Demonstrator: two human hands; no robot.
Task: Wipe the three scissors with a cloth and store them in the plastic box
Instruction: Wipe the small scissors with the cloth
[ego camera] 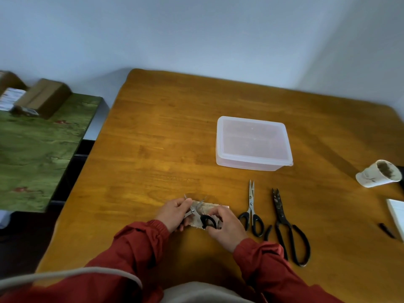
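A small pair of scissors (197,212) with black handles lies spread open over a beige cloth (207,209) near the table's front edge. My left hand (175,214) pinches one blade together with the cloth. My right hand (227,226) grips the black handles. To the right lie a slim pair of black-handled scissors (251,209) and a large dark, rusty pair (286,228), both with tips pointing away from me. Behind them stands the translucent plastic box (253,143) with its lid on.
The wooden table (164,138) has a tipped white cup (379,174) with dark residue at its right edge, plus a white pad (396,213) and a small black object (387,230). A green-covered side table (39,149) with cardboard boxes stands to the left.
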